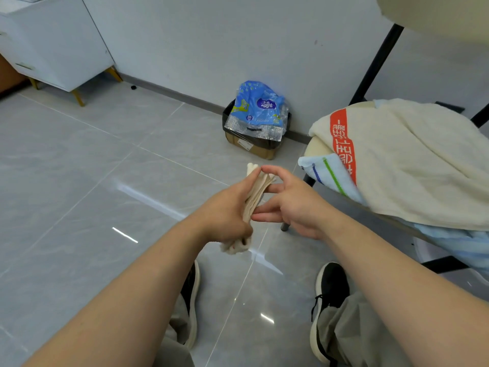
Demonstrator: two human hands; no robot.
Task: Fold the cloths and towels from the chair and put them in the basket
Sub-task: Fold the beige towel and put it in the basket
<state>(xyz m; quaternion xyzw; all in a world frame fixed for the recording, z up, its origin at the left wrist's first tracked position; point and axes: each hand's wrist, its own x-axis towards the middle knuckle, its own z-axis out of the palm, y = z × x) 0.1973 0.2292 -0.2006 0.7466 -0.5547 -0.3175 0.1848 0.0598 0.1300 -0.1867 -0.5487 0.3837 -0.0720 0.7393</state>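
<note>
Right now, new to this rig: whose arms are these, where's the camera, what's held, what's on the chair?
No machine here: a person works with bare hands, and the single picture comes from a wide-angle camera worn on their head, looking down. The left hand grips a folded beige cloth, held upright over the tiled floor. The right hand touches the cloth's edge; whether it pinches is unclear. On the chair at the right, a cream towel with a red band lies over a light blue striped towel. By the wall stands a cardboard box holding a blue plastic bag. No basket is in view.
</note>
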